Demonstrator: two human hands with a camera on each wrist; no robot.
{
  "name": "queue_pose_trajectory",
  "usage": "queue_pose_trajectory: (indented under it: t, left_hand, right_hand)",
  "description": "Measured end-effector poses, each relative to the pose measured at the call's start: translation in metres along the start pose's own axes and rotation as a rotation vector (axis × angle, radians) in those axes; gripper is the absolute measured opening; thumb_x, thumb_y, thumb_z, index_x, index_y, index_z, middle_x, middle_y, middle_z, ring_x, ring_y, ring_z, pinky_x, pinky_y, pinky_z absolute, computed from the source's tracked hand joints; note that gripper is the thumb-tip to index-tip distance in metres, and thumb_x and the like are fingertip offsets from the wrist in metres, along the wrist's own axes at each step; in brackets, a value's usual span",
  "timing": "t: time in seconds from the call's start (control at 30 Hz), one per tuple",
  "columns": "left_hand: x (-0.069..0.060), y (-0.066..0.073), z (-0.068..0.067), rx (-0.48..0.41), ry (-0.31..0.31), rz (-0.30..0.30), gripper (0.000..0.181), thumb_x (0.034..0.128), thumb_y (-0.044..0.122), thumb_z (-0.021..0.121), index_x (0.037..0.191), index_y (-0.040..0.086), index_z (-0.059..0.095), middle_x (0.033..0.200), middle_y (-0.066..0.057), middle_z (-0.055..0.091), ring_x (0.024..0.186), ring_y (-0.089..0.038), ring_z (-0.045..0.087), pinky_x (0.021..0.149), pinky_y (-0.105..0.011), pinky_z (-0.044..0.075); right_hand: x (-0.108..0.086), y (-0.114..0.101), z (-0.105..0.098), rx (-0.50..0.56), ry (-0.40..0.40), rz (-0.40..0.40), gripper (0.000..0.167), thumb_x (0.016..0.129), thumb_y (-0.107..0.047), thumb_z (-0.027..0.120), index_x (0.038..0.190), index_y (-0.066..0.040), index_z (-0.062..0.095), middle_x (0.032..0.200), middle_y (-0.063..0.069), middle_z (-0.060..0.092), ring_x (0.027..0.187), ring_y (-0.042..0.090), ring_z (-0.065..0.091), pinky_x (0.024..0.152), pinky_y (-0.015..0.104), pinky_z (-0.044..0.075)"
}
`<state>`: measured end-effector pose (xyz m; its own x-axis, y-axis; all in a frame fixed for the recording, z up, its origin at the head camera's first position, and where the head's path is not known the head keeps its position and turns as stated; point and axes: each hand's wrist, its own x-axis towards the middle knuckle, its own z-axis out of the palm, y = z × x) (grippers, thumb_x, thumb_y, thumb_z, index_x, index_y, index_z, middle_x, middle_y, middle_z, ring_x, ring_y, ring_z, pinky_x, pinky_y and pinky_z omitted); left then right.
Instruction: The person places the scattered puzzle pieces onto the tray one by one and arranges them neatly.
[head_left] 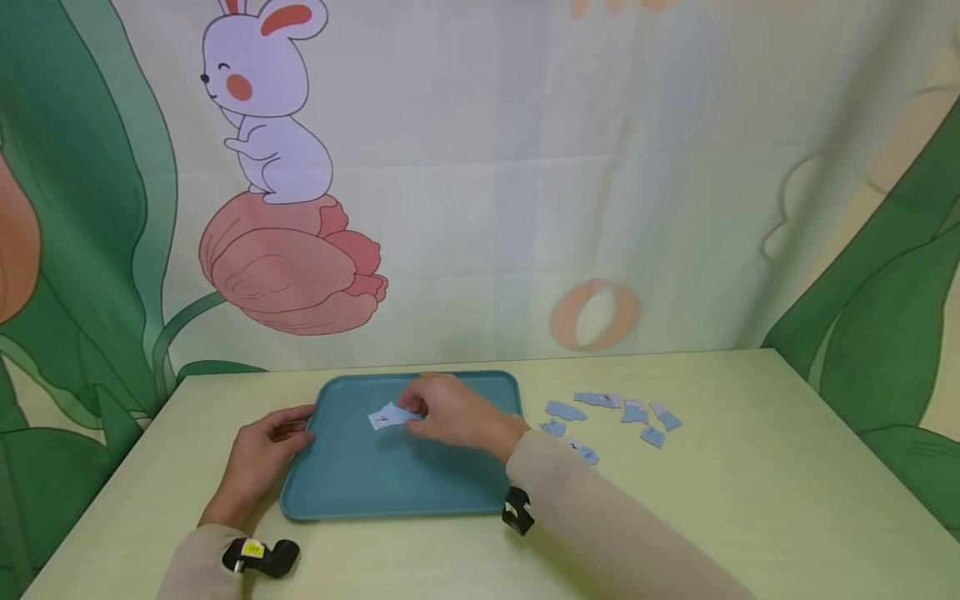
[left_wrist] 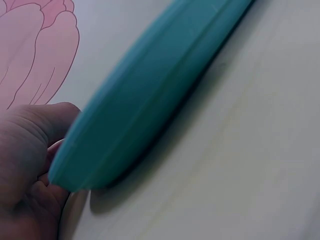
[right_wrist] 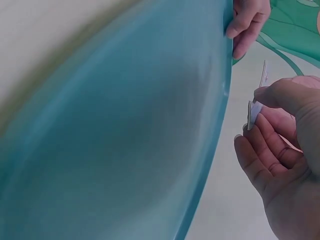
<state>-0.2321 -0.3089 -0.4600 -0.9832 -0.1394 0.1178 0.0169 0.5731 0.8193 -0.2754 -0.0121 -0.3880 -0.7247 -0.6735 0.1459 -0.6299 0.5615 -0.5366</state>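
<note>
A torn blue-and-white paper piece [head_left: 387,416] with a dark mark is pinched between the thumb and fingers of my right hand [head_left: 450,410], above the teal tray [head_left: 397,487]. Seen edge-on in the right wrist view, the paper piece [right_wrist: 263,74] looks thin and stiff; a second edge shows by the fingertips, and I cannot tell if it is a separate piece. My left hand [head_left: 258,454] holds the tray's left rim. In the left wrist view its thumb lies against the tray wall [left_wrist: 130,115], with the other fingers partly hidden behind.
Several more torn pieces [head_left: 633,411] lie on the pale table [head_left: 750,500] to the right of the tray. Behind the table hangs a printed cloth [head_left: 465,208] with a rabbit and flowers. Small black wrist cameras [head_left: 262,557] are worn on both wrists.
</note>
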Motion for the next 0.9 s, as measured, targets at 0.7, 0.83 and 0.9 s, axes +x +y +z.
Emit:
queue_pose_trajectory:
  t: [0.7, 0.83, 0.9]
  left_hand:
    - [0.002, 0.003, 0.002, 0.016, -0.003, -0.037, 0.045, 0.1032, 0.008, 0.068, 0.147, -0.002, 0.06, 0.139, -0.025, 0.064, 0.125, -0.039, 0.063, 0.099, -0.038, 0.057]
    - [0.001, 0.002, 0.002, 0.02, -0.001, -0.04, 0.045, 0.1035, 0.008, 0.068, 0.147, -0.002, 0.06, 0.139, -0.025, 0.064, 0.125, -0.038, 0.063, 0.1, -0.04, 0.057]
    - [0.0, 0.002, 0.002, 0.02, 0.0, -0.037, 0.045, 0.1034, 0.008, 0.068, 0.147, -0.002, 0.06, 0.139, -0.025, 0.064, 0.124, -0.038, 0.063, 0.099, -0.037, 0.058]
  right_hand:
    - [0.031, -0.014, 0.017, -0.026, -0.054, -0.02, 0.026, 0.098, -0.014, 0.078, 0.121, -0.003, 0.075, 0.109, 0.0, 0.071, 0.096, 0.008, 0.061, 0.088, 0.015, 0.051]
    - [0.039, -0.017, 0.017, -0.037, -0.058, -0.032, 0.025, 0.098, -0.013, 0.077, 0.121, -0.003, 0.075, 0.11, 0.001, 0.071, 0.097, 0.008, 0.062, 0.089, 0.015, 0.05]
    - [0.043, -0.017, 0.018, -0.046, -0.061, -0.032, 0.026, 0.098, -0.013, 0.077, 0.122, -0.002, 0.075, 0.111, 0.002, 0.071, 0.098, 0.009, 0.063, 0.089, 0.015, 0.05]
